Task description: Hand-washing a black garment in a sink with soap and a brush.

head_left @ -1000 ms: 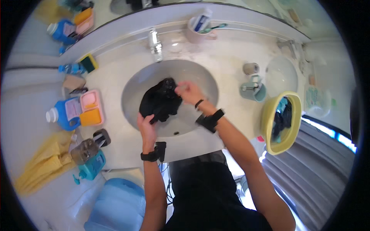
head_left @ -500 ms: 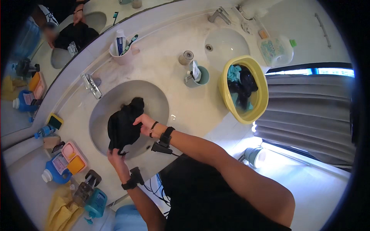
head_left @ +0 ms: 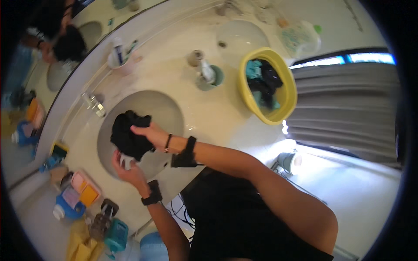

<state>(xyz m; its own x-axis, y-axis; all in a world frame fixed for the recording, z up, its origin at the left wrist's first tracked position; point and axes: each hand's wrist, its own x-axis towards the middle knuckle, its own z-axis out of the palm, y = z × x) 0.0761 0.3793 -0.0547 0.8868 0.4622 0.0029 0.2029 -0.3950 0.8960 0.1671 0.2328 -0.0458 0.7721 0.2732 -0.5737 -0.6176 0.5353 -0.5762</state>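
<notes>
A bunched black cloth garment (head_left: 123,132) is held over the left washbasin (head_left: 169,108). My right hand (head_left: 150,134) grips its right side, the thumb lying on top of the fabric. My left hand (head_left: 129,173) is curled at the garment's lower edge, fingers bent up against it. Between that hand and the fabric shows a small white patch (head_left: 126,161), too blurred to name. The garment's underside is hidden. Beyond the basin's left rim stands a chrome faucet (head_left: 93,104).
A yellow tub (head_left: 291,93) holding black and teal cloth stands at the right counter edge. Cups, including a green one (head_left: 216,78), stand behind the basin. Left of it are a sponge (head_left: 59,150), a pink soap dish (head_left: 82,180), a blue bottle (head_left: 69,203) and a teal pump bottle (head_left: 116,235).
Both hands have lifted and gathered the garment into a tighter bunch, moving it slightly left. My left hand has come up closer to my right. The whole view has shifted a little.
</notes>
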